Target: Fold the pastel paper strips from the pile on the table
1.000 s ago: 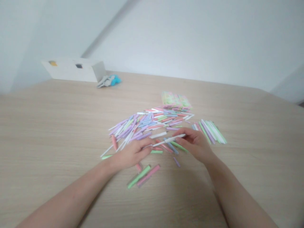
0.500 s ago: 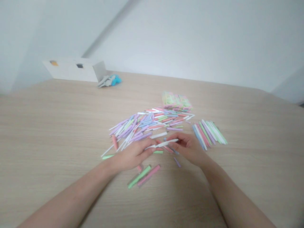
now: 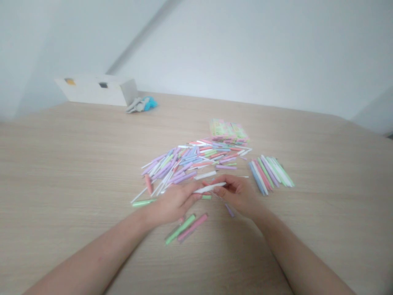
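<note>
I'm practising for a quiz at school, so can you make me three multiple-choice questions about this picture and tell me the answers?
1. Where is the tidy group of strips compared with the big pile of paper strips?
A) To its right
B) To its left
C) On top of it

2. What colour is the strip between the hands?
A) Green
B) White
C) Pink

3. What are the left hand and right hand doing with that strip?
A) Both are holding it
B) Only the left is holding it
C) Neither is touching it

Answers:
1. A: the tidy group lies on the pile's right side.
2. B: the strip looks white.
3. A: fingers of both hands are on it.
</note>
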The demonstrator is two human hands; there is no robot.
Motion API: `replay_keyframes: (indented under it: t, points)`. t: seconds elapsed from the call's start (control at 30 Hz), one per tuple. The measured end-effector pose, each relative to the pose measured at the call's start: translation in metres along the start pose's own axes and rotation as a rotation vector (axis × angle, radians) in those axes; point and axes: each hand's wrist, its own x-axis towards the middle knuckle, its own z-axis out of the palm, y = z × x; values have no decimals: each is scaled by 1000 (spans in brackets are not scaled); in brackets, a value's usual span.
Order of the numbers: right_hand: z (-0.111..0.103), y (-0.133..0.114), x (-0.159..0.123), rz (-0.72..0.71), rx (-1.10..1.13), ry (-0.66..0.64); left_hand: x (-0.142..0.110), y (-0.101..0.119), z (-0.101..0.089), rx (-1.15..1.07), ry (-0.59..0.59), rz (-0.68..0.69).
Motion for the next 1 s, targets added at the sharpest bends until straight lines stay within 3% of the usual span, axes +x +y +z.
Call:
replay_keyframes:
  t: [0.57,0.83,1.0]
  points:
    - [6,5,0,83,-167,13,2,-14,13,258,5,40]
    - [6,11,0,142,-138,-20,2,-13,11,267,2,61]
    - [2,11,0,69,-58,-31,2,-6,4,229,-9,0]
